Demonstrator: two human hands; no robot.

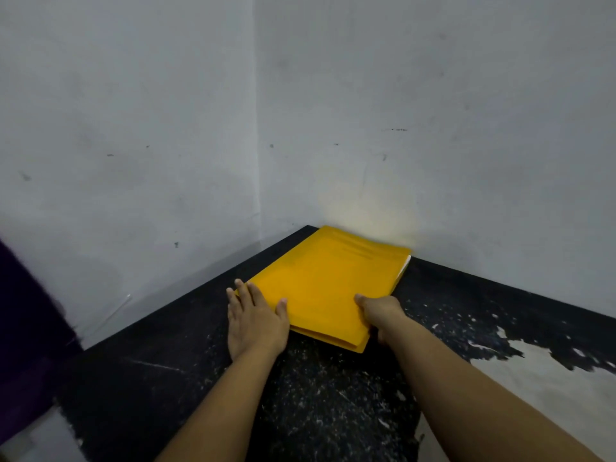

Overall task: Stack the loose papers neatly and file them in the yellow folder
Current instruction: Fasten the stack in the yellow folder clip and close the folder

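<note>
One yellow folder [323, 288] closed and flat on a black table [166, 378], pushed toward the corner where two grey walls [133, 128] meet, far edge touching or just short of the right-hand wall. One thin white strip of papers [404, 269] peeking from the folder's right edge near the far corner; sheet count impossible to tell. No loose sheet anywhere on the tabletop.

Two bare hands, both on the folder's near end. Left hand [255, 320] laid flat, palm down, fingers straight and spread a little, covering the near-left corner, thumb resting on the yellow cover; gripping nothing, only pressing. Right hand [380, 313] curled round the near-right edge, thumb on top of the cover, remaining fingers tucked down beside or beneath the edge and mostly hidden, so a pinch on the folder.

Table surface worn: one large pale patch [520, 378] of stripped paint at right, many small white flecks across the middle. One dark purple shape [23, 328] at the left border, blurred, identity unclear.
</note>
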